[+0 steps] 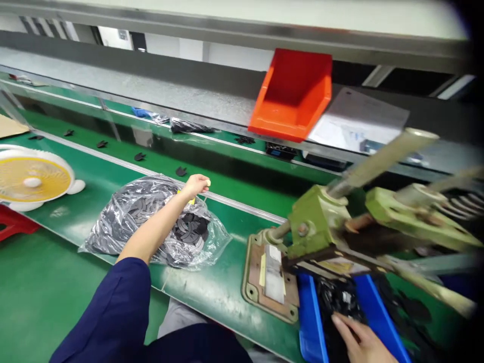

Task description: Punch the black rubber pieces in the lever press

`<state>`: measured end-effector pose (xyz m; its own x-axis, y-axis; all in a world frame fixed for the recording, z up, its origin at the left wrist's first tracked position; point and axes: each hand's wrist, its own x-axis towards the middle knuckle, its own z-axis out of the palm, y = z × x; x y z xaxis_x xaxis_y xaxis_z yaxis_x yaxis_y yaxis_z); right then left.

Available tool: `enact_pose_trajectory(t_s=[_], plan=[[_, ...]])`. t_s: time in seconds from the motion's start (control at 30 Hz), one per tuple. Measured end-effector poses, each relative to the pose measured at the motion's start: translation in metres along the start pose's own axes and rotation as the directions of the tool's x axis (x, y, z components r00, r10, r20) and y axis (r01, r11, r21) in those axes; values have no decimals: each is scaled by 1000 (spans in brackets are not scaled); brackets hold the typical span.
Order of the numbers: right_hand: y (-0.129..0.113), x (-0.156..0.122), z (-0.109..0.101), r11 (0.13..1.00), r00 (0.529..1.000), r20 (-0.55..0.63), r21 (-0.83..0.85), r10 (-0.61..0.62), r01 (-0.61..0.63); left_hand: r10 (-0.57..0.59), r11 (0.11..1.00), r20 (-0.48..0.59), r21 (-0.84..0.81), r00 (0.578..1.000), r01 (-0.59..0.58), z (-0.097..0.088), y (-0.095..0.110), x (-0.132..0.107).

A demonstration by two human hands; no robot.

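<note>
My left hand (196,185) is stretched out over the inner edge of the green bench, beside the belt. Its fingers are closed, and a small pale yellow spot shows at the fingertips; I cannot make out what it is. Below that forearm lies a clear plastic bag (113,214) full of flat dark grey and black parts. At the lower right, my right hand (365,340) reaches into a blue bin (313,317) of black plastic parts (336,297). Its fingertips come together at the parts, and whatever is between them is hidden.
A green hand press (317,222) stands beside the blue bin, its base on the bench. Small black parts (181,171) lie spaced along the green belt. An orange bin (293,96) and papers rest on the shelf above. A white-and-yellow fan (34,176) is at left.
</note>
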<state>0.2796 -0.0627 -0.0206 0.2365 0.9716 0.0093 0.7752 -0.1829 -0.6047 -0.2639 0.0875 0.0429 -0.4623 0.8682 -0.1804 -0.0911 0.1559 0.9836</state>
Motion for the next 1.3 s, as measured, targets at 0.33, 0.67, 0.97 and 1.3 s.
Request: enact_pose_trajectory(t_s=[0.33, 0.67, 0.97, 1.3], plan=[[-74, -90, 43, 606, 954, 288, 744, 88, -280, 220, 889, 717, 131, 661, -438, 72, -46, -232], [-89, -123, 60, 381, 841, 539, 790, -55, -481, 388, 748, 832, -34, 396, -662, 107, -98, -286], [-69, -128, 58, 522, 935, 347, 813, -79, -258, 492, 742, 695, -19, 525, -670, 102, -116, -288], [-69, -138, 57, 650, 971, 207, 756, -122, -79, 489, 740, 704, -21, 516, -672, 100, -126, -290]])
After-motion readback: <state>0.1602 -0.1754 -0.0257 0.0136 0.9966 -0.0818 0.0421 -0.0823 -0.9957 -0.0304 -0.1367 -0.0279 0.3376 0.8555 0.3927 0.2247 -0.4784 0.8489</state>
